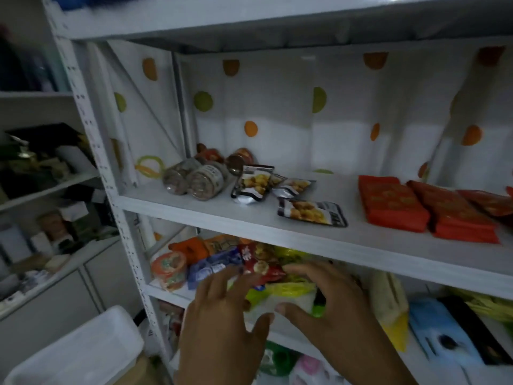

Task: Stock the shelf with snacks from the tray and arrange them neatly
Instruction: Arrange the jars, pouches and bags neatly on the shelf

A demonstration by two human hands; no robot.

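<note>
Both my hands reach into the lower shelf [177,294]. My left hand [222,315] has its fingers spread over a pile of snack packets, touching a red packet [258,263] and a blue packet [211,266]. My right hand [330,298] lies on a white and green bag [288,294], its fingers spread and thumb beside the bag. Neither hand plainly grips anything. The white tray [83,348] stands at the lower left, and its inside looks bare.
The middle shelf [277,232] holds lying jars [200,179], dark snack pouches [311,212] and red packs [394,204] at the right. Yellow, blue and black bags [433,329] fill the lower shelf's right. A cluttered side rack [41,176] stands left.
</note>
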